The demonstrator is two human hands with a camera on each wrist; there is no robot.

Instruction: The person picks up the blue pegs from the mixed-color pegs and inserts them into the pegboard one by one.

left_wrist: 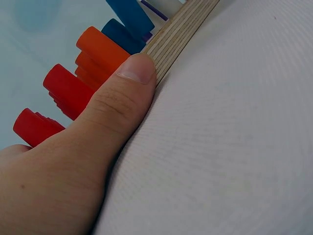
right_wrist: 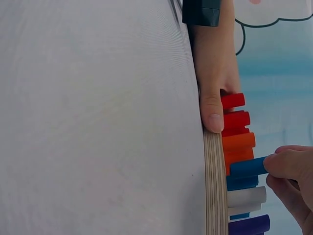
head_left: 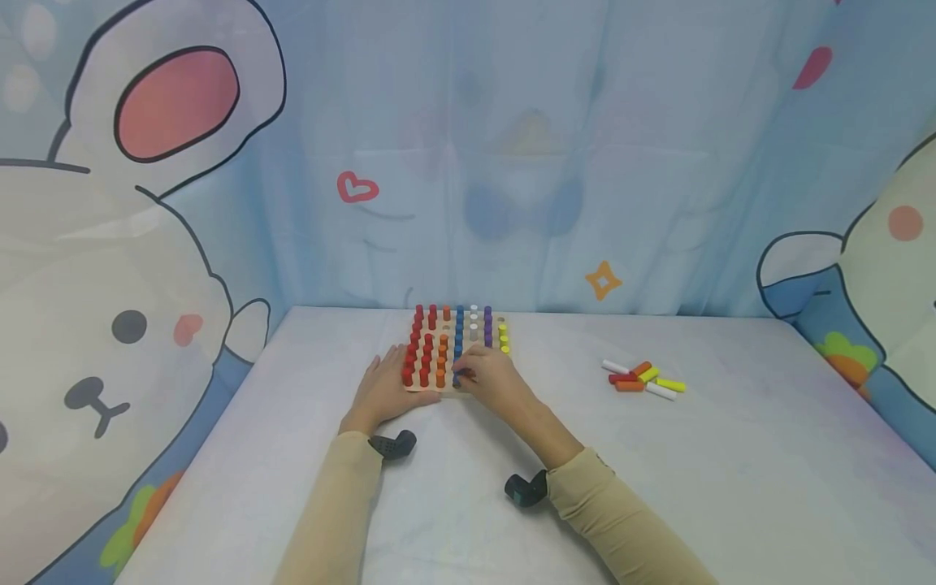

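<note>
A wooden pegboard (right_wrist: 215, 191) stands on the table, filled with rows of red, orange, blue, white, purple and yellow pegs. My left hand (head_left: 382, 388) rests at its near left corner, fingers straight along the left side. The left thumb (left_wrist: 110, 105) lies against the layered front edge, beside the red pegs (left_wrist: 66, 88) and an orange peg (left_wrist: 105, 49). Over the front of the blue row, my right hand (head_left: 500, 382) pinches a blue peg (right_wrist: 247, 167) between thumb and fingertips. That peg is tilted, its lower end right at the board top.
To the right on the white-covered table (head_left: 731, 455) lies a small pile of loose pegs (head_left: 629, 387) in white, red, orange and yellow. A printed curtain (head_left: 512, 187) hangs behind the table. Dark wrist devices (head_left: 526, 490) sit at both cuffs.
</note>
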